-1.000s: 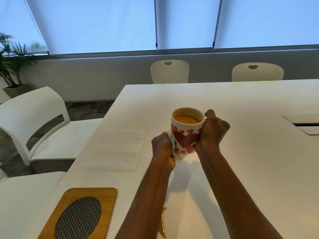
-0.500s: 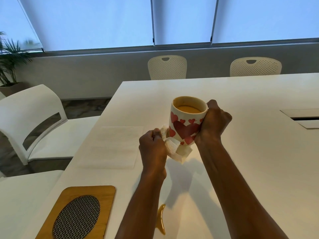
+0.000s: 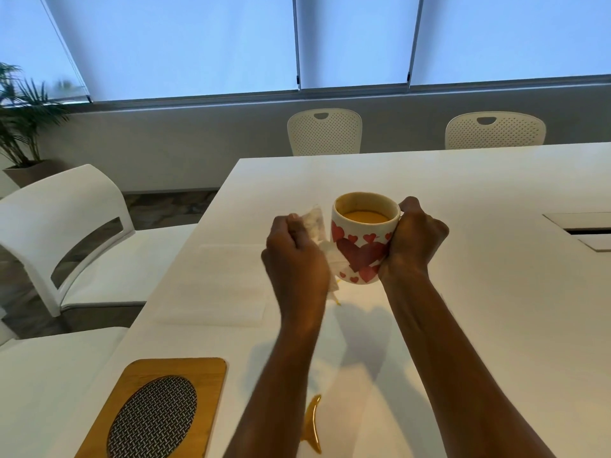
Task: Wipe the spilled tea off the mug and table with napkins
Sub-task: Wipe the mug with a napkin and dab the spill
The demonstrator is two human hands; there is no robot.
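A white mug (image 3: 360,246) with red hearts, filled with orange-brown tea, is held above the white table (image 3: 496,292). My right hand (image 3: 413,239) is shut on its handle side. My left hand (image 3: 294,256) grips a crumpled white napkin (image 3: 315,223) pressed against the mug's left wall. A curved streak of spilled tea (image 3: 312,424) lies on the table near the front edge, between my forearms. A small orange drop (image 3: 338,303) shows under the napkin's lower tip.
A flat stack of white napkins (image 3: 215,285) lies left of the mug. A wooden trivet with a metal mesh oval (image 3: 155,414) sits at the front left. White chairs (image 3: 66,233) stand along the left; a cable hatch (image 3: 588,231) is at right.
My left hand has slid the napkin up the mug's left side, from near the base to beside the rim. The mug stays lifted in my right hand.
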